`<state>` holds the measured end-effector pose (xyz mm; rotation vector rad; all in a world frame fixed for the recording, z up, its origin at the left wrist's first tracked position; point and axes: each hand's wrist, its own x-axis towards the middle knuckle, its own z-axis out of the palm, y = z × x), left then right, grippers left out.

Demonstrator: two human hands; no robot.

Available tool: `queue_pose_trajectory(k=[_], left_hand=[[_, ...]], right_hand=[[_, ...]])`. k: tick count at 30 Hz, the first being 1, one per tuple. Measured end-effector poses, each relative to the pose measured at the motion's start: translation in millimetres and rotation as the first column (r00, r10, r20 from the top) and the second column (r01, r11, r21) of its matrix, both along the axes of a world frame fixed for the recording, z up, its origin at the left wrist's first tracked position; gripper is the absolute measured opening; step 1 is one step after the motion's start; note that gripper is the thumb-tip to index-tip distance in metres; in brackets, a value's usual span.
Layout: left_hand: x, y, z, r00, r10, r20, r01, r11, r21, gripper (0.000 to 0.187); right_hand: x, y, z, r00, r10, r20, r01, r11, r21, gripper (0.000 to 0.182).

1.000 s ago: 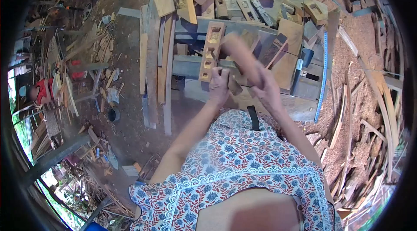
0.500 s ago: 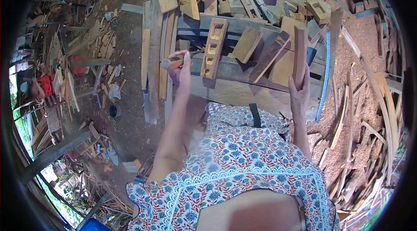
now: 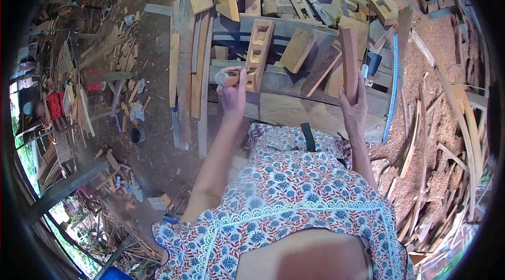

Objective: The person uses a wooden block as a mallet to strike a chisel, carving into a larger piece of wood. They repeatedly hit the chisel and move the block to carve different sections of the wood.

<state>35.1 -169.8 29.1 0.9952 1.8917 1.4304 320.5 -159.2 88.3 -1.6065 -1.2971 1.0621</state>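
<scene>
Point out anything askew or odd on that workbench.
The long mortised block lies tilted, its near end overhanging the bench edge beside the left hand. Offcuts are heaped at mixed angles behind it. Nothing looks broken.

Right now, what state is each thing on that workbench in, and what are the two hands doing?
Left hand: closed around a wooden-handled tool.
Tool: held, its working end at the slotted block.
Slotted block: lying on the bench, three cut pockets showing.
Right hand: gripping the plank's lower end.
Plank: held up on end.
Blue rule: lying along the bench's right edge.
Bench: loaded with cut wood pieces.
</scene>
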Motion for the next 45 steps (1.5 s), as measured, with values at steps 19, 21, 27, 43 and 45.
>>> queue_pose_trajectory(k=[19, 21, 27, 43, 45], left_hand=[[8, 9, -8, 0.932, -0.087, -0.352, 0.092, 0.996, -0.002, 0.014], [6, 8, -11, 0.938, -0.082, -0.337, 0.087, 0.996, -0.001, 0.015], [2, 6, -1, 0.959, -0.081, -0.270, 0.084, 0.996, -0.001, 0.015], [21, 19, 10, 0.904, -0.260, -0.340, 0.246, 0.966, -0.086, 0.030], [30, 21, 10, 0.904, -0.220, -0.366, 0.212, 0.975, -0.064, 0.026]], right_hand=[[-14, 14, 35, 0.998, 0.063, 0.011, -0.063, 0.993, 0.098, 0.067], [-16, 14, 37, 0.998, 0.068, 0.019, -0.069, 0.994, 0.085, 0.067], [-17, 14, 29, 0.993, 0.107, 0.043, -0.112, 0.984, 0.137, 0.067], [-33, 13, 66, 0.983, 0.129, 0.130, -0.161, 0.949, 0.273, 0.072], [-36, 3, 61, 0.985, 0.162, 0.053, -0.171, 0.934, 0.314, 0.072]])
